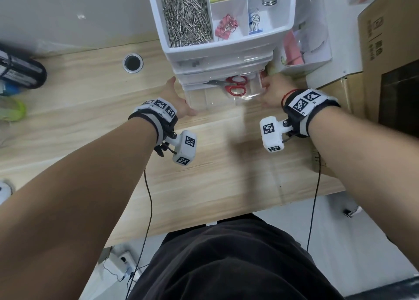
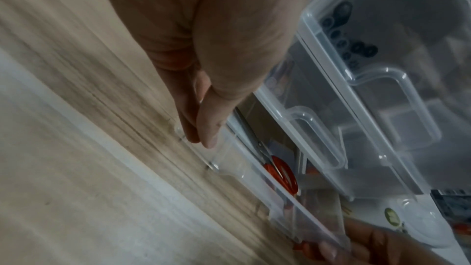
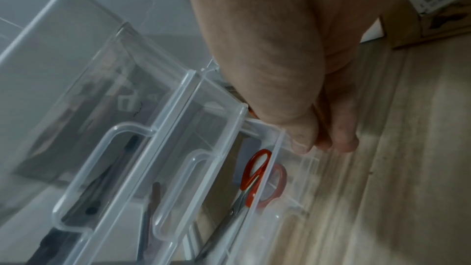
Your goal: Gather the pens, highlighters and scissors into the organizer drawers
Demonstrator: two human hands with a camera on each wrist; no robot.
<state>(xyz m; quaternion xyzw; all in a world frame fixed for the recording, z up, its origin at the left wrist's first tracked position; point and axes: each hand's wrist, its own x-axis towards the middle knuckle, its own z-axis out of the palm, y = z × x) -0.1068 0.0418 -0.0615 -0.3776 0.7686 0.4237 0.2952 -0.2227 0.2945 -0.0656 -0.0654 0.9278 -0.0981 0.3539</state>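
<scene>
We have the desk (image 1: 204,163) under both arms, with the white organizer (image 1: 226,50) straight ahead of the hands. Bottom drawer (image 1: 222,98) sticks out part way, between our two hands. Left hand (image 1: 174,98) has straight fingers flat against the drawer's left front corner; right hand (image 1: 272,91) has straight fingers on the right front corner, gripping nothing. Red-handled scissors (image 1: 233,85) lie inside that drawer, nearer the right hand.

Clear glossy plastic drawer (image 1: 226,98), matt woodgrain desk (image 1: 90,91)
</scene>
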